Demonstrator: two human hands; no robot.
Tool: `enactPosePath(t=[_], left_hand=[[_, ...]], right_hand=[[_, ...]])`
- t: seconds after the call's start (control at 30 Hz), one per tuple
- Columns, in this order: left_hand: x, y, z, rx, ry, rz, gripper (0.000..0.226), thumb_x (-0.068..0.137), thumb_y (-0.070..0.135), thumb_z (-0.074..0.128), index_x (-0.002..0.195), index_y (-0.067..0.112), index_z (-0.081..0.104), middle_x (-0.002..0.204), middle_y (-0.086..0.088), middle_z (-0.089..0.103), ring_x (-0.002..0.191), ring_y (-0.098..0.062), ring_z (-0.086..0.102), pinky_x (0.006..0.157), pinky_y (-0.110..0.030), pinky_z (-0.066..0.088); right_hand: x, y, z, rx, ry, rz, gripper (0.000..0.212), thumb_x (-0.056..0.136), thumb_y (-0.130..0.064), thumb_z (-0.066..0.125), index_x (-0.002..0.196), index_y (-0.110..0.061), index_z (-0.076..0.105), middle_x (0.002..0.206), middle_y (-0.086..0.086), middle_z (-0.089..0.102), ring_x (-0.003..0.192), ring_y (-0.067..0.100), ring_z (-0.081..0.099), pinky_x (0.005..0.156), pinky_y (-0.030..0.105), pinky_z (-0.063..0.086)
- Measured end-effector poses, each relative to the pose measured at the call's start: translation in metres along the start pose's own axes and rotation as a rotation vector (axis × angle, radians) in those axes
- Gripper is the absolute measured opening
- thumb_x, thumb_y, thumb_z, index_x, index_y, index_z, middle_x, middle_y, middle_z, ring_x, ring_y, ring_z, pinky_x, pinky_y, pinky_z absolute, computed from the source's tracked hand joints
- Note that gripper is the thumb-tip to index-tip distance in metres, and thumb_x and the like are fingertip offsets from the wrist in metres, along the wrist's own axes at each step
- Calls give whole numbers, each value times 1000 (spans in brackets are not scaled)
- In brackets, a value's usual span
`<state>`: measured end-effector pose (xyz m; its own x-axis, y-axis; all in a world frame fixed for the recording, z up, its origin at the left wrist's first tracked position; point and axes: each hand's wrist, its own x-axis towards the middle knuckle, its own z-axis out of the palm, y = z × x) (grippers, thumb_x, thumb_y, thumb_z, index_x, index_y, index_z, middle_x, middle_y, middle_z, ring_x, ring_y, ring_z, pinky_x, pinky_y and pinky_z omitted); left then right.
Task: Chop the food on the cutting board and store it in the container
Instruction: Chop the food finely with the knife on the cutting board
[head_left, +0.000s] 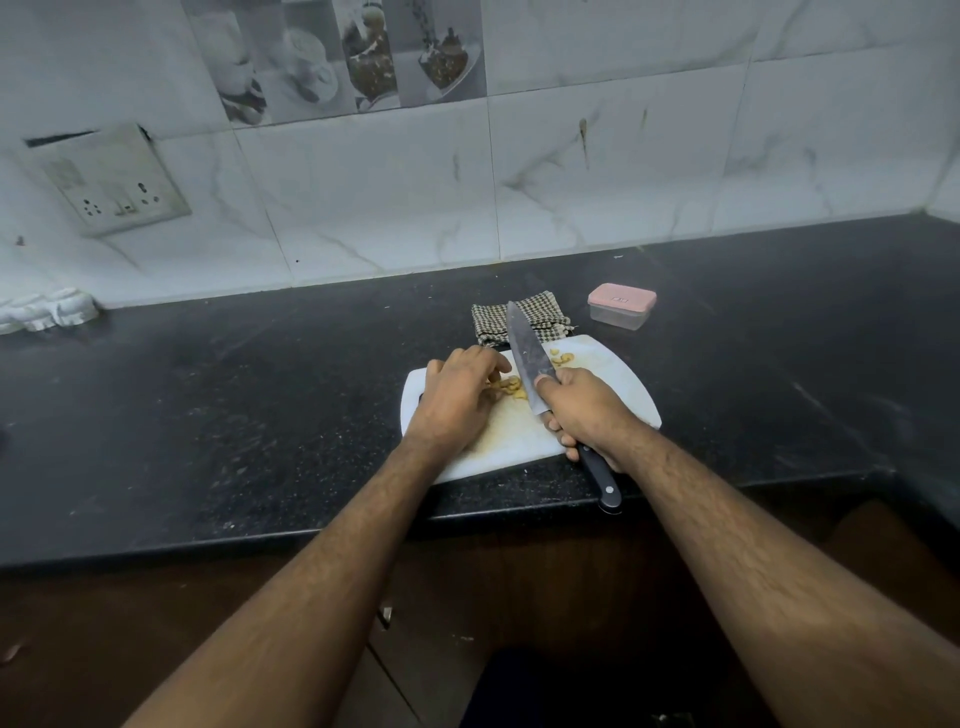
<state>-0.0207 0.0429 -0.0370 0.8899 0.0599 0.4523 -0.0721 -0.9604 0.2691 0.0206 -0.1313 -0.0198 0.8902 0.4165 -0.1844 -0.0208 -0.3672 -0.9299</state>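
Head view, right hand: wrapped round the black handle of the chef's knife, forefinger up near the heel of the blade; a firm chopping grip, likely chosen for control of the long blade.
Head view, knife: blade pointed away toward the wall, tilted over the far half of the cutting board; whether the edge touches the board cannot be told.
Head view, left hand: palm down, fingers curled over the small yellowish food pieces; seemingly gathering or steadying them beside the blade, fingertips tucked back, probably to stay out of the edge's way. Actual pinch on a piece not visible.
Head view, food: main heap on the board between both hands, just left of the blade; a few more pieces right of the blade, near the far edge.
Head view, cutting board: white, set at the front edge of the dark table, close to the body for easy reach.
Head view, container: clear box with pink lid closed, on the table beyond the board to the right, apart from both hands; storing not yet begun.
Head view, checked cloth: folded behind the board, partly hidden by the blade.
Head view, stage: chopping, by judgement.
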Motion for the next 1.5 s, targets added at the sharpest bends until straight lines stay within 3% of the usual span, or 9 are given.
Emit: enactPosePath(t=[0.2, 0.33, 0.6, 0.7, 0.93, 1.07, 1.17, 1.3, 1.5], left_hand=[[-5, 0, -6, -12, 63, 29, 4, 93, 27, 73, 97, 26, 71, 95, 15, 58, 98, -14, 54, 81, -31, 23], [-20, 2, -16, -2, 93, -59, 4, 92, 33, 74, 94, 30, 75, 94, 15, 65, 98, -10, 51, 85, -33, 23], [-44, 1, -14, -162, -26, -160, 11, 95, 25, 71, 95, 35, 74, 101, 18, 68, 109, -9, 49, 86, -30, 18], [-45, 0, -16, -176, -33, -139, 14, 95, 25, 70, 93, 38, 73, 110, 18, 62, 112, -8, 45, 87, -33, 20], [-48, -5, -14, -323, 7, -182, 18, 94, 18, 70, 90, 35, 73, 103, 17, 53, 108, -6, 45, 90, -34, 22], [-50, -6, -14, -351, 45, -216, 10, 97, 24, 67, 94, 34, 64, 107, 17, 58, 100, -6, 51, 102, -43, 32], [-49, -6, -14, -341, 59, -243, 5, 98, 32, 62, 93, 33, 60, 101, 15, 59, 86, -5, 55, 98, -52, 45], [-48, -1, -13, -239, -24, -210, 8, 95, 36, 64, 95, 29, 66, 93, 14, 57, 85, -6, 56, 95, -50, 49], [-45, -2, -12, -207, -25, -201, 6, 93, 33, 67, 89, 29, 65, 89, 15, 56, 82, -6, 56, 90, -45, 51]], right_hand=[[-1, -1, 2, -27, 22, -2, 29, 106, -36, 41, 121, -16, 55, 74, 4, 56, 41, 7, 43, 38, 23, 41], [-2, -4, 2, -76, 47, -14, 28, 106, -36, 41, 118, -15, 56, 74, 4, 57, 44, 9, 45, 39, 23, 43], [-2, -1, 3, -112, 38, -14, 28, 105, -38, 41, 118, -17, 55, 77, 4, 58, 43, 9, 45, 40, 24, 42], [-3, -1, 3, -119, 34, -39, 27, 105, -37, 40, 112, -17, 57, 75, 4, 58, 42, 9, 44, 41, 26, 44], [-12, 2, 4, -211, 16, -136, 27, 105, -42, 40, 94, -20, 52, 70, 3, 58, 41, 11, 46, 41, 25, 43], [-15, 2, 3, -246, 21, -148, 30, 105, -44, 40, 107, -17, 53, 71, 3, 60, 41, 11, 48, 42, 25, 45], [-15, 4, 4, -248, 12, -151, 34, 104, -43, 42, 117, -14, 53, 71, 3, 61, 40, 12, 49, 42, 26, 45], [-14, 5, 5, -271, 12, -162, 43, 102, -42, 46, 134, -14, 49, 71, 4, 63, 38, 12, 49, 40, 26, 45], [-26, 0, 8, -528, 44, -239, 48, 105, -39, 44, 148, -18, 43, 79, -4, 61, 42, 9, 55, 39, 22, 46]])
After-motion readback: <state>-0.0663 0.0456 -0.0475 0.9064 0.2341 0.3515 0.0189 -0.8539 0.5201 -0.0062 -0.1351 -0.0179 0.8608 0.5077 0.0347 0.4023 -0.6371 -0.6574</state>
